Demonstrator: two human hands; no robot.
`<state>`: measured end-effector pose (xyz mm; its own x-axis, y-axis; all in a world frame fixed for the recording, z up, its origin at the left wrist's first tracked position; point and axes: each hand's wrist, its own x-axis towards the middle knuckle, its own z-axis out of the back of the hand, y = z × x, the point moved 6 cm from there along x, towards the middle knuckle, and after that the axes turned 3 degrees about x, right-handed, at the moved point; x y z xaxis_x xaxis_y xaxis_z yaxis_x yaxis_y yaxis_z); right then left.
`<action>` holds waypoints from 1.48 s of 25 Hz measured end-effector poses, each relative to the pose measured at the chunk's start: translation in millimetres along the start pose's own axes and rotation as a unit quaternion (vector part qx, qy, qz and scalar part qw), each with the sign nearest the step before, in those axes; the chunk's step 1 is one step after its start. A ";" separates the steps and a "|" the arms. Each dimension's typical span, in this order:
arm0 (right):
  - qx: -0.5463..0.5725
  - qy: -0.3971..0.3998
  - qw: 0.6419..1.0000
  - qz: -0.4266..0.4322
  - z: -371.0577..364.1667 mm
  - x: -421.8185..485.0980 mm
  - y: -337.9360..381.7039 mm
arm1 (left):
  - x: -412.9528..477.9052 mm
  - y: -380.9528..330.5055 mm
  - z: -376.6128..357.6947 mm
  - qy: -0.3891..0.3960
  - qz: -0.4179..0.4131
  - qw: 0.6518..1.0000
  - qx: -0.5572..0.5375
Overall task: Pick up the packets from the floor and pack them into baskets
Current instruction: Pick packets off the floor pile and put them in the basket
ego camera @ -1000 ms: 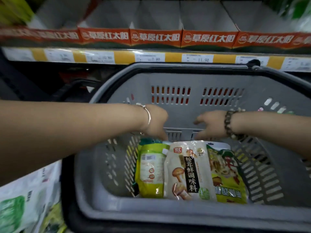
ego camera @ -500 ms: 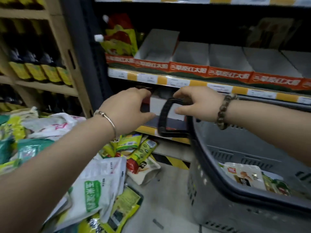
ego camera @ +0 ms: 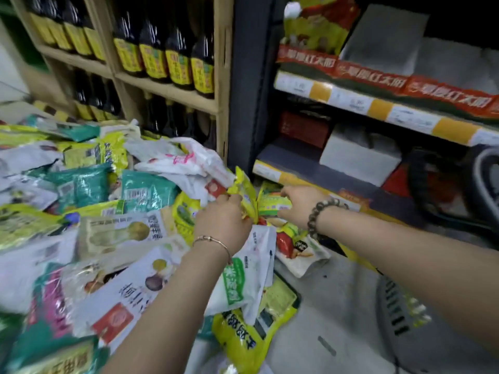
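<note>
Packets [ego camera: 116, 233] in white, green and yellow lie heaped across the floor [ego camera: 332, 319] on the left, overlapping one another at all angles. Behind the heap stands a wooden shelf unit [ego camera: 167, 90] lined with dark bottles [ego camera: 175, 49] bearing yellow labels. A crumpled white plastic bag [ego camera: 178, 160] with pink print rests on the far edge of the heap, in front of that unit. Near the middle, the left hand [ego camera: 224, 220], with a thin bangle [ego camera: 213, 240] at the wrist, has its fingers curled round a yellow packet [ego camera: 244, 195], which stands tilted above the pile. Just beside it, the right hand [ego camera: 297, 209], wearing a beaded bracelet [ego camera: 318, 214], pinches the edge of a yellow-green packet [ego camera: 272, 205] between thumb and fingers, low against the base of a dark metal shelf. More packets lie under and between both hands. Further right, a shelf edge with white and yellow price tags [ego camera: 378, 109] carries red-orange display cartons [ego camera: 370, 74]. At the lower right, the grey perforated wall of a shopping basket [ego camera: 399, 314] stands on the floor, apart from both hands, with something yellow-green showing through its slots.
</note>
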<state>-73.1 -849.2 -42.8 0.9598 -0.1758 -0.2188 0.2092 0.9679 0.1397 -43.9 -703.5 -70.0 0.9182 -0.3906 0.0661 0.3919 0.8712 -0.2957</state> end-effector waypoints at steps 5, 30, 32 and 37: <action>0.087 0.165 0.975 -0.123 -142.3 23.3 -26.1 | -26.3 26.1 -69.8 0.119 -0.019 0.990 0.070; 0.153 -0.258 0.936 0.186 13.9 -6.4 45.9 | -59.7 83.2 -61.6 0.060 0.149 0.884 -0.439; 0.166 -0.285 0.920 0.211 23.1 -14.1 51.7 | -60.8 67.6 -61.1 0.092 0.115 0.875 -0.462; 0.343 -0.235 0.881 0.224 21.7 -4.3 65.3 | -55.7 72.5 -50.3 0.034 0.109 0.851 -0.513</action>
<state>-59.5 -789.2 -11.8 0.9126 -0.0156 0.4085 -0.3010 0.6504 0.6974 -69.6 -633.5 -143.1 0.9436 -0.2989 -0.1424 -0.0767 0.2213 -0.9722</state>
